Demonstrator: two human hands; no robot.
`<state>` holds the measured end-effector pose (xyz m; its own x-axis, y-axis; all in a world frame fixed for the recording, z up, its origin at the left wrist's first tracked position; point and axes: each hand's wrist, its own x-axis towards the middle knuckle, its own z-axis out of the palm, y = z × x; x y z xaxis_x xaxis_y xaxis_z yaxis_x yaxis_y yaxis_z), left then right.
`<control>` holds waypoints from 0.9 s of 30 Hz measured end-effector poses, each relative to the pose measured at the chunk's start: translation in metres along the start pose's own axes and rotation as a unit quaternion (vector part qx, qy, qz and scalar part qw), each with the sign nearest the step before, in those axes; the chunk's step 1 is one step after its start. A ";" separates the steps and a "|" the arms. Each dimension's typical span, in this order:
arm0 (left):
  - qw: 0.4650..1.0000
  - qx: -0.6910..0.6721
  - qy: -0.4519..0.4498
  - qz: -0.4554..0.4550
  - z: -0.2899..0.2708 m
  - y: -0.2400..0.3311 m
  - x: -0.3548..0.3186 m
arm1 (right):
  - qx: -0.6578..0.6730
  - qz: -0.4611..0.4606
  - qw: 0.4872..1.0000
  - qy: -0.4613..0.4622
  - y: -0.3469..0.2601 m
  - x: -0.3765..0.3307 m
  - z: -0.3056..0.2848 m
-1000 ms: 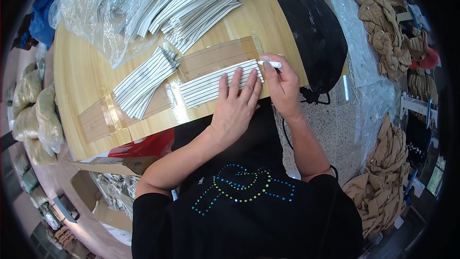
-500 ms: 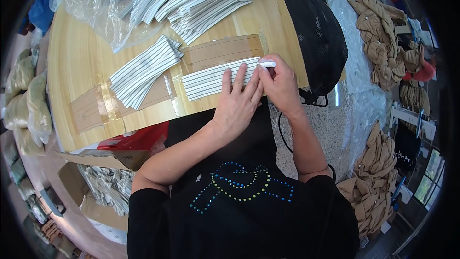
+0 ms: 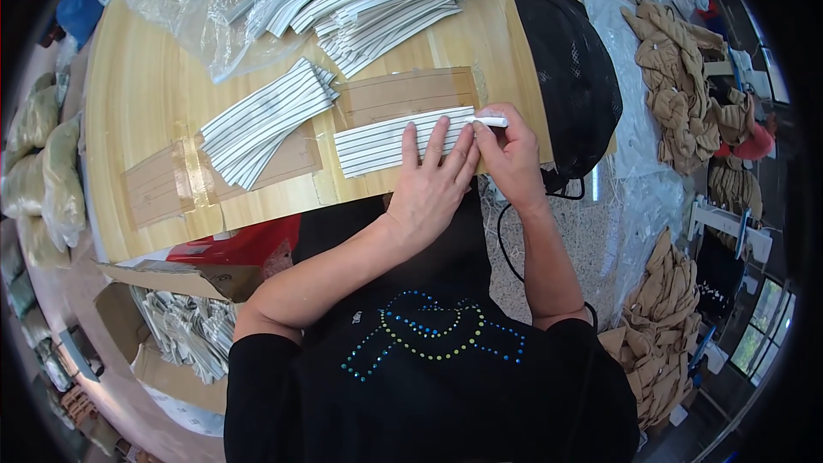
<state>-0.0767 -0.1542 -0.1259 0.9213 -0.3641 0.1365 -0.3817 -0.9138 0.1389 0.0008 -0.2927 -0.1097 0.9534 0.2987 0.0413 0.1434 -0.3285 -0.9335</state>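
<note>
A striped white fabric strip [image 3: 375,147] lies over the lower part of a brown cardboard template [image 3: 403,96] taped to the wooden table. My left hand [image 3: 431,187] rests flat on the strip with its fingers spread, pressing its right half. In my right hand [image 3: 514,159] is a white marking pen [image 3: 491,122], pinched between thumb and fingers, with its tip at the strip's upper right end. To the left, a fanned stack of striped strips [image 3: 267,120] sits across a second taped cardboard template [image 3: 159,189].
Behind stand larger piles of striped strips [image 3: 386,0], partly in a clear plastic bag [image 3: 163,9]. A black mesh bag [image 3: 570,77] lies along the table's right edge. Below left, a cardboard box [image 3: 159,369] holds more striped pieces. Brown garments [image 3: 660,326] are heaped at the right.
The view has shifted slightly. My left hand still presses the strip; the pen in my right hand has turned a little, its tip staying near the strip's right end.
</note>
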 end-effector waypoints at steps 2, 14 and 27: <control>1.000 0.003 -0.002 0.002 0.001 0.000 0.000 | -0.023 -0.004 1.000 0.001 0.001 0.001 0.000; 1.000 0.000 0.002 0.009 -0.001 0.000 0.000 | 0.089 0.029 0.991 0.091 0.006 0.008 -0.001; 1.000 0.008 0.006 0.011 0.001 0.000 -0.001 | 0.096 0.019 0.993 0.070 0.009 0.009 -0.008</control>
<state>-0.0771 -0.1538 -0.1268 0.9116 -0.3827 0.1503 -0.4010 -0.9082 0.1199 0.0122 -0.2998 -0.1149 0.9865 0.1584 0.0419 0.0671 -0.1567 -0.9854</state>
